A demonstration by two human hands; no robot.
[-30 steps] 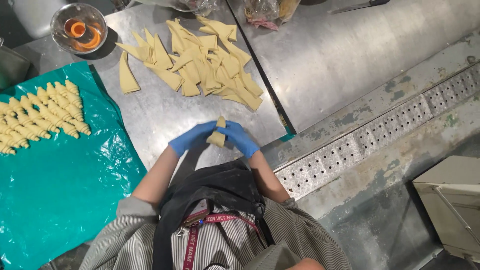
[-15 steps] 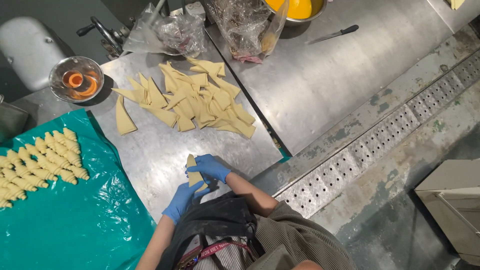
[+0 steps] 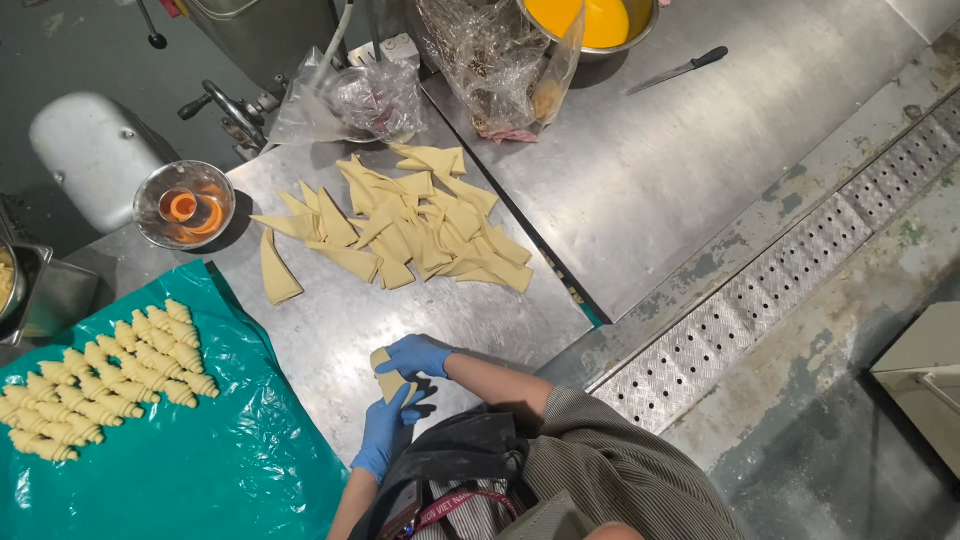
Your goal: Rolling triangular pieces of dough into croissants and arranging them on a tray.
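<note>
So both blue-gloved hands are pinching one dough triangle (image 3: 385,377) low in the frame's centre, the left hand (image 3: 383,432) gripping its lower end and the right hand (image 3: 416,355) closing over the top, with the pile of cut dough triangles (image 3: 410,228) lying above on the steel table (image 3: 330,330).

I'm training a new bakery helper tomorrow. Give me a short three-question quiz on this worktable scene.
1. True or false: both hands, the left hand and the right hand, wear blue gloves.
2. What lies on the teal sheet? A) rows of rolled dough pieces B) a knife C) a bowl
3. Fill in: the loose dough triangles are piled on the ______ table.

Key: 1 true. 2 A. 3 metal. The hands hold one dough piece between them; the knife lies far off, near the bowl of yellow liquid.
</note>
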